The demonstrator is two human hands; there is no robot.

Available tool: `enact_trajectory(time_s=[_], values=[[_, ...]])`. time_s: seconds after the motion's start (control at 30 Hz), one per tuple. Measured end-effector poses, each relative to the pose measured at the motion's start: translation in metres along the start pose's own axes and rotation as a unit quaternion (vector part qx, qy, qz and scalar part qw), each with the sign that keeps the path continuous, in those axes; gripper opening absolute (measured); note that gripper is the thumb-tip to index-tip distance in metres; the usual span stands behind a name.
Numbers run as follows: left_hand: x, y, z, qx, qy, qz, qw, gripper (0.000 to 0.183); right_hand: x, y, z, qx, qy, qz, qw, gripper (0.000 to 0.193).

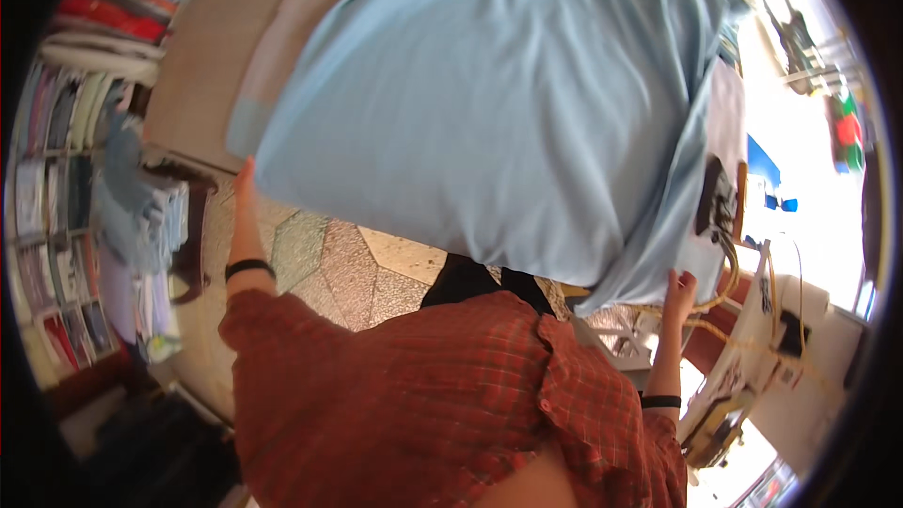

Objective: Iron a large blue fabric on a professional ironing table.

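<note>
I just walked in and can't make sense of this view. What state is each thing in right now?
Light blue cloth: spread wide, held up off the floor.
Left hand: raised at the cloth's left edge; grip hidden.
Right hand: gripping the cloth's lower right corner.
Folded clothes: stacked on a dark stand at left.
Shelves: filled with folded garments.
Machine: at right, cables attached; running or not, cannot tell.

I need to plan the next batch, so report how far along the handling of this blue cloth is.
Done: folded garments sit piled on the stand at left. In hand: the light blue cloth is spread in the air, left hand at one edge, right hand at the other. Left: this cloth shows no fold yet.
</note>
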State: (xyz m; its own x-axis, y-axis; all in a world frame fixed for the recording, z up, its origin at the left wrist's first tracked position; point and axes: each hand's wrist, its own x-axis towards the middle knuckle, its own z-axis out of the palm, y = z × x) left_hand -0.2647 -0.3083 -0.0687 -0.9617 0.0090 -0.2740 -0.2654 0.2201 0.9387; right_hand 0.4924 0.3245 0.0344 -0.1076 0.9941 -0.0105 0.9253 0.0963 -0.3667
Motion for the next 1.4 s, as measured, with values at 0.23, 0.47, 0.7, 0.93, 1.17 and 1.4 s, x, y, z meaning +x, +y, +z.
enact_trajectory(time_s=[0.23,0.47,0.7,0.93,1.17,1.4], values=[[-0.031,0.054,0.006,0.05,0.048,-0.011,0.998,0.048,0.041,0.001,0.034,0.195,-0.165,0.021,0.967,0.047],[-0.05,0.032,-0.005,0.249,-0.007,0.01,0.968,0.039,0.063,0.04,-0.019,0.184,-0.139,0.019,0.973,0.042],[-0.087,0.016,0.027,0.09,-0.013,-0.146,0.985,0.052,0.097,0.074,-0.04,-0.073,-0.154,-0.022,0.985,0.038],[-0.075,0.006,0.031,0.226,0.126,-0.019,0.966,0.056,0.18,-0.055,-0.076,-0.243,0.159,-0.213,0.933,0.063],[-0.098,0.03,0.101,0.355,0.178,0.212,0.893,0.043,0.285,-0.035,-0.047,0.059,-0.185,-0.071,0.978,0.029],[-0.101,0.092,0.172,0.296,0.051,0.146,0.943,0.046,0.228,-0.016,-0.071,0.112,-0.201,0.013,0.973,0.021]])
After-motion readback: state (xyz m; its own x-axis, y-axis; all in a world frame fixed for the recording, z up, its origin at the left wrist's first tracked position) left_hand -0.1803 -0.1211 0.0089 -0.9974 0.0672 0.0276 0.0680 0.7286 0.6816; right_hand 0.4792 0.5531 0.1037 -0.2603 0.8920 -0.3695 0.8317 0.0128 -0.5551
